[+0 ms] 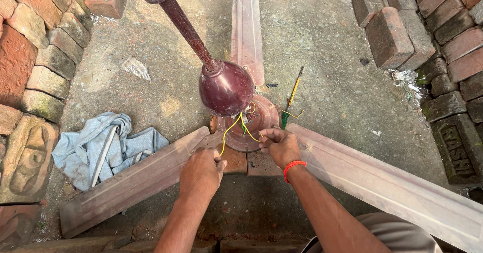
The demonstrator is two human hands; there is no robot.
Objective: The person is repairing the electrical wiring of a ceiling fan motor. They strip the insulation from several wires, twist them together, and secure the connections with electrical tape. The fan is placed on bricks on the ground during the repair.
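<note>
Fingers of both hands pinched shut on the yellow wire [232, 127]: left hand [202, 171] on its lower end, right hand [279, 145] on a strand nearer the fan hub [251, 124]. Wire runs up-right to hub, just ahead of knuckles; right hand closer.

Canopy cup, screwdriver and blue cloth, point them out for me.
Canopy cup [225, 88], head view, on its maroon side.
Screwdriver [293, 93], head view, on the yellow shaft.
Blue cloth [100, 145], head view, on its crumpled middle.
</note>
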